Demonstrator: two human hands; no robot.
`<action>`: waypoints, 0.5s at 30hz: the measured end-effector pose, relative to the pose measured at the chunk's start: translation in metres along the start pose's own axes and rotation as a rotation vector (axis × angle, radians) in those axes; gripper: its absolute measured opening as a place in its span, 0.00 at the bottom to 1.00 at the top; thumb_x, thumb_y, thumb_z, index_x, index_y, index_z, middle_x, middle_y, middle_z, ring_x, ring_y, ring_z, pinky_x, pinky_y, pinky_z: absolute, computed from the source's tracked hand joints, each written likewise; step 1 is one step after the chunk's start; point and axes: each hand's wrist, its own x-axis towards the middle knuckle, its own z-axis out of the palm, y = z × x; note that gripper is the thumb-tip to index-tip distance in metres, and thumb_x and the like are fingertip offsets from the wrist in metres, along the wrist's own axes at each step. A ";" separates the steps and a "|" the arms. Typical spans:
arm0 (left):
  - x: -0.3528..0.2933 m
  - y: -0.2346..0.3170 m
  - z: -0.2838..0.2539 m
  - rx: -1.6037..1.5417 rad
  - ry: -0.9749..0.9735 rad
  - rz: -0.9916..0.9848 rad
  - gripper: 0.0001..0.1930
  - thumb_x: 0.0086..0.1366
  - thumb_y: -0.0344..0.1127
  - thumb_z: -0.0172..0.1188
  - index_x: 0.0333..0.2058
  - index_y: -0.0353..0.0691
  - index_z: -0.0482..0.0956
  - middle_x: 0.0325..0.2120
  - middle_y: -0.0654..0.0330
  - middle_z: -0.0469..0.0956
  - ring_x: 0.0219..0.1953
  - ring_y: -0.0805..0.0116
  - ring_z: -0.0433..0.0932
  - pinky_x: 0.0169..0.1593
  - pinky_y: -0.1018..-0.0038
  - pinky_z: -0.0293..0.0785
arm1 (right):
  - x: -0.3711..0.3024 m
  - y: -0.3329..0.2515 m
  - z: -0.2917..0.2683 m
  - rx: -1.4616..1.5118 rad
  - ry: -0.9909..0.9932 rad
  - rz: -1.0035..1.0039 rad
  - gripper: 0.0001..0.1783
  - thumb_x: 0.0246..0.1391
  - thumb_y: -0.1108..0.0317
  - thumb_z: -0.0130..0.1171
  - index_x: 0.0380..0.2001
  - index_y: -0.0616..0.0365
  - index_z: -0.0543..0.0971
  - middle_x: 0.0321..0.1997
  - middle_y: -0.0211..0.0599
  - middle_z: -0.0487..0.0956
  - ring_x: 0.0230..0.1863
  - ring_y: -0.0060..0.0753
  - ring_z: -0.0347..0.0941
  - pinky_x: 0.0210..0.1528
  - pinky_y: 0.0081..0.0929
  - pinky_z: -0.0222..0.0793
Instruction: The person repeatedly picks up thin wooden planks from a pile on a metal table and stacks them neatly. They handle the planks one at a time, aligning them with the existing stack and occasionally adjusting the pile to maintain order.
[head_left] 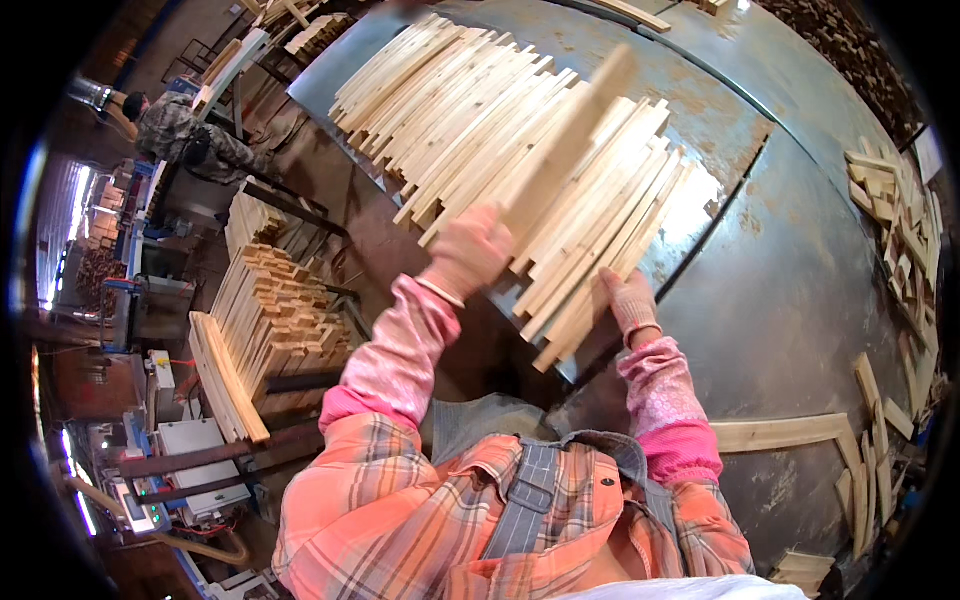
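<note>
My left hand (470, 248), in a light pinkish glove, is closed round the near end of a wooden slat (572, 135). That slat is tilted up over the others and smeared by motion. Beneath it, a long row of pale wooden slats (440, 95) lies side by side on the metal table (790, 280), their ends uneven. At the row's right end my right hand (632, 302), gloved too, has its thumb over the outermost slats (645, 225); its other fingers lie along their side and are partly hidden.
Stacked wood pieces (285, 310) stand on a rack to the left. Curved offcuts (890, 210) are heaped along the right, with a longer board (780, 433) nearer me. A person (190, 130) in camouflage clothing is at the far left. Electrical boxes (200, 465) stand lower left.
</note>
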 end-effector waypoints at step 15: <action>0.280 -0.465 -0.075 0.429 -0.246 -0.611 0.23 0.66 0.47 0.55 0.54 0.43 0.82 0.52 0.45 0.81 0.55 0.41 0.78 0.60 0.55 0.74 | 0.027 -0.053 0.023 -0.027 0.062 0.178 0.26 0.58 0.55 0.61 0.54 0.63 0.80 0.45 0.42 0.86 0.45 0.34 0.82 0.50 0.33 0.75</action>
